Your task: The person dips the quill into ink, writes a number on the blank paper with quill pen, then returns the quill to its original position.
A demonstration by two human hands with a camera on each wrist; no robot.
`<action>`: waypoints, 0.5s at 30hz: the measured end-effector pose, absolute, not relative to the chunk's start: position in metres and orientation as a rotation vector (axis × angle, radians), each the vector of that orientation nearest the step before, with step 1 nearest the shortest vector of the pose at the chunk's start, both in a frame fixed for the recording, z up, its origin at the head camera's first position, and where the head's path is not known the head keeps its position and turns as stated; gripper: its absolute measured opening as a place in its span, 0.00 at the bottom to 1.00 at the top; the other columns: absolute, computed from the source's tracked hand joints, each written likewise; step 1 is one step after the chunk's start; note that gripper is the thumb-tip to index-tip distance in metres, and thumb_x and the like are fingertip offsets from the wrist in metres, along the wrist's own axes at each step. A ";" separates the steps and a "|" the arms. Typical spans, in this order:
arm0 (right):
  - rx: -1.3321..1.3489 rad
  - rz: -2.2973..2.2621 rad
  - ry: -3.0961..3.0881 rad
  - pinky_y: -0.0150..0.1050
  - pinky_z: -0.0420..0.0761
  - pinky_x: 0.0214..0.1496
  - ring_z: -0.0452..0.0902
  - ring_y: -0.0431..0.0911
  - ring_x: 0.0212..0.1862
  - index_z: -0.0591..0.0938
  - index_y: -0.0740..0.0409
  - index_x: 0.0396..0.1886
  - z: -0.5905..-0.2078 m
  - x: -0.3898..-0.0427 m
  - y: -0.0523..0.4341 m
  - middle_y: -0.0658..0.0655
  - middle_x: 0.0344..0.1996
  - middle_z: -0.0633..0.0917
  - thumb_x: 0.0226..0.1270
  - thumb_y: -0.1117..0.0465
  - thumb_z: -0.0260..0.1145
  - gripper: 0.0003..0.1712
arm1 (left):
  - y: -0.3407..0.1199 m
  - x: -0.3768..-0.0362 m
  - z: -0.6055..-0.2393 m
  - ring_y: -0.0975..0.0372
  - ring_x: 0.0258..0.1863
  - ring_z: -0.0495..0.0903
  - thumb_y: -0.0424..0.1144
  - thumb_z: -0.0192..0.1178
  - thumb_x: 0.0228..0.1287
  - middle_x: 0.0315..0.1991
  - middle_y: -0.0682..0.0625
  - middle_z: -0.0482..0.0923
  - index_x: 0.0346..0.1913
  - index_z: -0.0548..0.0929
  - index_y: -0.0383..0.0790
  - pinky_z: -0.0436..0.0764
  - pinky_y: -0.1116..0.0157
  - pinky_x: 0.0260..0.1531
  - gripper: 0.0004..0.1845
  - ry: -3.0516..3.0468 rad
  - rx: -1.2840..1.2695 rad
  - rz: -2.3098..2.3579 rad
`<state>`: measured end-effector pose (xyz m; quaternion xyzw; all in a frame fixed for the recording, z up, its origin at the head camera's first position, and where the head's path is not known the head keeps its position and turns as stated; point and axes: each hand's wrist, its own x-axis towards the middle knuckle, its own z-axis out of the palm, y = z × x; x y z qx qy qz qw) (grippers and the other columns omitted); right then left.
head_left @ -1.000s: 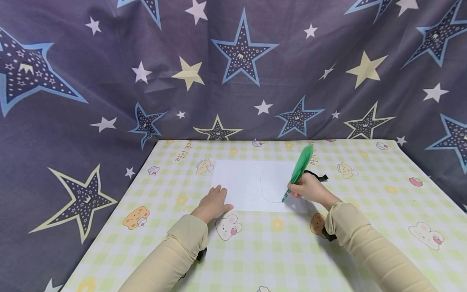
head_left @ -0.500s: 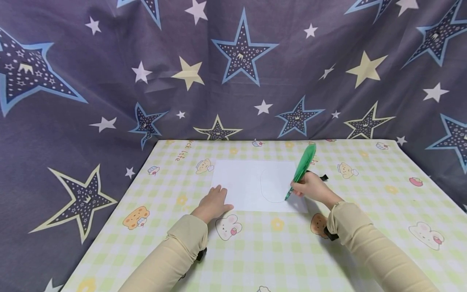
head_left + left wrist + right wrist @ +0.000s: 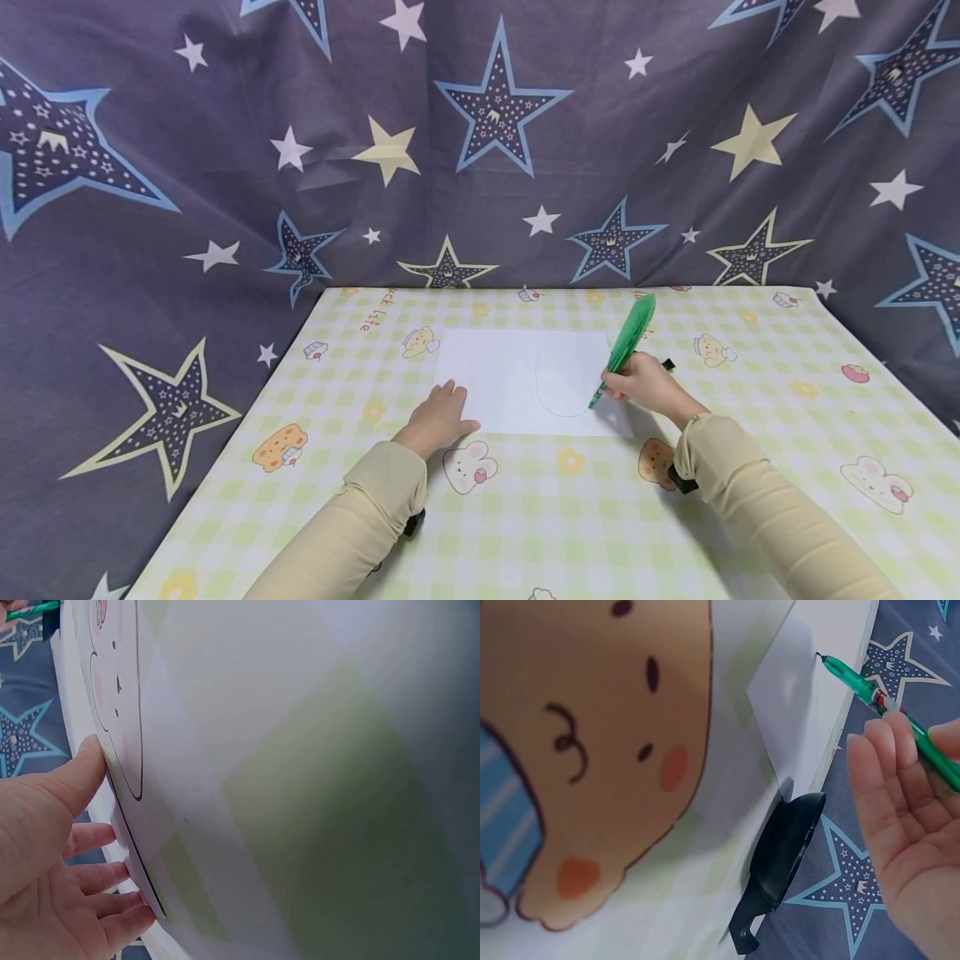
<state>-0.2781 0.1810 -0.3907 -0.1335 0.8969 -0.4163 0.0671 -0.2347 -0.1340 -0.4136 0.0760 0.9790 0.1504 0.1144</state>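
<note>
A white sheet of paper (image 3: 491, 367) lies on the table, bearing a thin curved line (image 3: 537, 387) shaped like an open U. My left hand (image 3: 438, 418) rests on the sheet's near left corner, fingers relaxed; the left wrist view shows its thumb (image 3: 86, 769) apart from the other fingers. Between thumb and fingers, my right hand (image 3: 643, 385) pinches a green pen (image 3: 628, 337) with a leaf-like or feather-like top. Its tip meets the right end of the curve. In the right wrist view the pen (image 3: 851, 679) has a dark point.
Just right of the paper sits a small black pan (image 3: 786, 844), mostly hidden behind my right hand in the head view. A checked cloth (image 3: 525, 533) with cartoon prints covers the table. A dark star-patterned curtain (image 3: 337, 100) hangs behind and to the left.
My right hand has moved the pen slightly right and away from me, and the drawn curve has grown at its right end. The left hand has stayed still.
</note>
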 end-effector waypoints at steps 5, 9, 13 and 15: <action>-0.388 -1.263 2.714 0.36 0.80 0.30 0.78 0.44 0.25 0.82 0.68 0.29 -0.391 -0.278 0.182 0.54 0.19 0.81 0.66 0.64 0.57 0.12 | -0.134 -0.234 -0.414 0.44 0.67 0.50 0.48 0.58 0.63 0.68 0.34 0.52 0.65 0.62 0.30 0.54 0.50 0.64 0.35 2.873 0.224 0.439; -0.381 -1.276 2.720 0.36 0.79 0.29 0.76 0.43 0.24 0.81 0.68 0.28 -0.390 -0.277 0.181 0.54 0.18 0.81 0.66 0.65 0.57 0.12 | -0.134 -0.234 -0.414 0.44 0.67 0.49 0.49 0.57 0.62 0.68 0.35 0.52 0.66 0.62 0.30 0.54 0.51 0.64 0.36 2.878 0.220 0.429; -0.380 -1.272 2.734 0.35 0.78 0.28 0.75 0.42 0.23 0.81 0.69 0.28 -0.388 -0.277 0.180 0.53 0.17 0.80 0.65 0.66 0.57 0.11 | -0.134 -0.234 -0.413 0.44 0.67 0.49 0.49 0.57 0.62 0.68 0.35 0.52 0.66 0.61 0.30 0.54 0.52 0.65 0.36 2.879 0.214 0.427; -0.369 -1.269 2.740 0.35 0.77 0.28 0.74 0.42 0.23 0.81 0.69 0.28 -0.388 -0.277 0.180 0.54 0.17 0.80 0.65 0.66 0.57 0.11 | -0.134 -0.234 -0.413 0.44 0.67 0.49 0.49 0.57 0.62 0.68 0.35 0.52 0.66 0.61 0.30 0.54 0.52 0.65 0.36 2.880 0.213 0.429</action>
